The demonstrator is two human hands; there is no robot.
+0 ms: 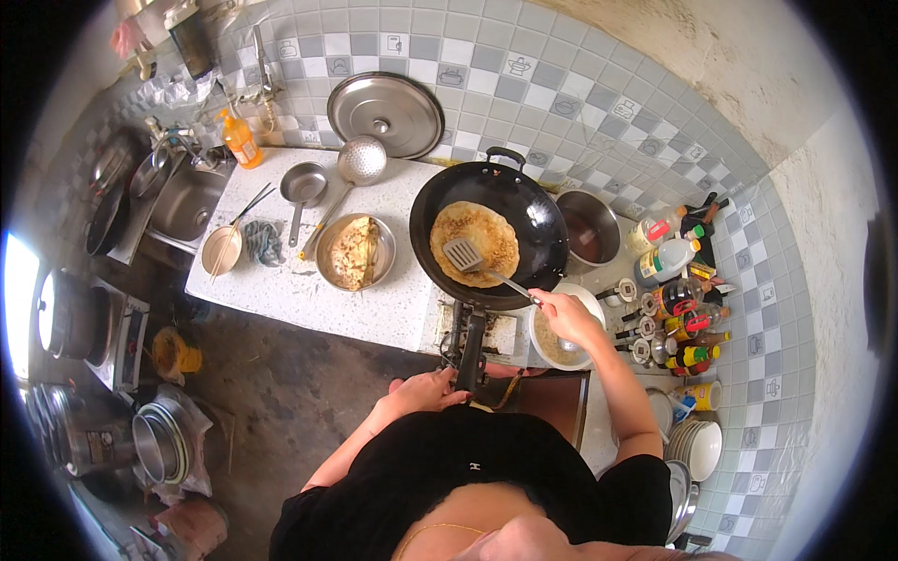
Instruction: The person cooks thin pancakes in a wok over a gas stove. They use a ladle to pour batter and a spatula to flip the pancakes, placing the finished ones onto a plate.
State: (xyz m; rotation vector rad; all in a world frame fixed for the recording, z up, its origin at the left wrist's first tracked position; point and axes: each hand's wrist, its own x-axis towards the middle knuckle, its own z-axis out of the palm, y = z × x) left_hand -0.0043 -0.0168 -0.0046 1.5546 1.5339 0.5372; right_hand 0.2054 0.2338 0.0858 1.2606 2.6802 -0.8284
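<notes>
A round browned pancake [484, 228] lies in a black wok [537, 231]. My right hand [572, 319] grips the handle of a slotted metal spatula [463, 254], whose blade rests on the pancake. Under that hand is a white bowl [544, 343] of pale batter with a ladle in it. My left hand [428, 390] is low, at the stove front beside the wok's handle [473, 343]; its fingers are near the burner fittings, and whether they hold anything is unclear. Left of the wok, a steel bowl [389, 259] holds folded pancakes [354, 256].
A steel pot [588, 228] with dark liquid stands right of the wok, near several sauce bottles [680, 298]. On the left counter are a skimmer [361, 161], a small saucepan [303, 184], a cloth [264, 243] and a bowl with chopsticks [221, 251]. A sink [189, 200] lies beyond.
</notes>
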